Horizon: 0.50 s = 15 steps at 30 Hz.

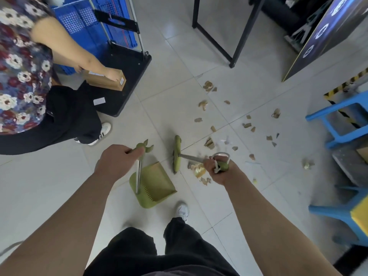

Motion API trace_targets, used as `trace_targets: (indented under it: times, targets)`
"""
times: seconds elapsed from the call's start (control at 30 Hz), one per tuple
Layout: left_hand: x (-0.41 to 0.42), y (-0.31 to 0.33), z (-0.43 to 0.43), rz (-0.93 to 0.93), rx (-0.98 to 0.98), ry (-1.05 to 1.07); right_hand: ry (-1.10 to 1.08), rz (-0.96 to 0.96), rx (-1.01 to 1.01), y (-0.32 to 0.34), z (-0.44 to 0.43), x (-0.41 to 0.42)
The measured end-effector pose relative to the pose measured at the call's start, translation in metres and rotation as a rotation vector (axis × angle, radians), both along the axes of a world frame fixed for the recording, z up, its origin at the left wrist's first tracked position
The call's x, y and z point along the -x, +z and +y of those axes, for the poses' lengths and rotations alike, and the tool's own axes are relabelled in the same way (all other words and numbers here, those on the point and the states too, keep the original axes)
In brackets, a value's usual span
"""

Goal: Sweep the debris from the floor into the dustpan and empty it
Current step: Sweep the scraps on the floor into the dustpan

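A green dustpan (pixel 154 182) stands on the pale tiled floor just ahead of my feet, its mouth facing up and right. My left hand (pixel 115 159) grips the green top of the dustpan's upright metal handle. My right hand (pixel 216 170) grips the green end of a broom handle. The green broom head (pixel 177 154) rests on the floor just right of the dustpan's mouth. Several brown cardboard scraps (pixel 209 143) lie scattered to the right of the broom, reaching toward the blue stool. A few scraps lie under my right hand.
A person in a flowered top (pixel 23 66) stands at the left, a hand on a cardboard box (pixel 105 80) over a black platform trolley (pixel 123 76) with blue crates (pixel 89 20). A black table frame (pixel 239 42) stands behind. Blue stools (pixel 338 118) line the right.
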<state>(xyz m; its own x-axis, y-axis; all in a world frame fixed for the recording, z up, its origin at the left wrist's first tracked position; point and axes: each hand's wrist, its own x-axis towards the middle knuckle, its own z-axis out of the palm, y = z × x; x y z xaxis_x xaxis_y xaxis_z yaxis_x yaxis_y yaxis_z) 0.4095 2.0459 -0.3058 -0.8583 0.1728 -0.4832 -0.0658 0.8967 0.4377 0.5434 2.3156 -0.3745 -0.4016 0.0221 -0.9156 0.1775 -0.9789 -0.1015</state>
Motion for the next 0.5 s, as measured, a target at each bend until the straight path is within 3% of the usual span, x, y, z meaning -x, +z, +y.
trace_targets:
  times: [0.27, 0.5]
  targets:
    - [-0.014, -0.009, 0.015, -0.024, -0.035, -0.023, 0.006, -0.122, -0.078, 0.011, 0.062, -0.047]
    - [-0.020, -0.013, 0.017, -0.014, -0.087, -0.096, -0.080, -0.131, -0.239, 0.016, 0.045, -0.079]
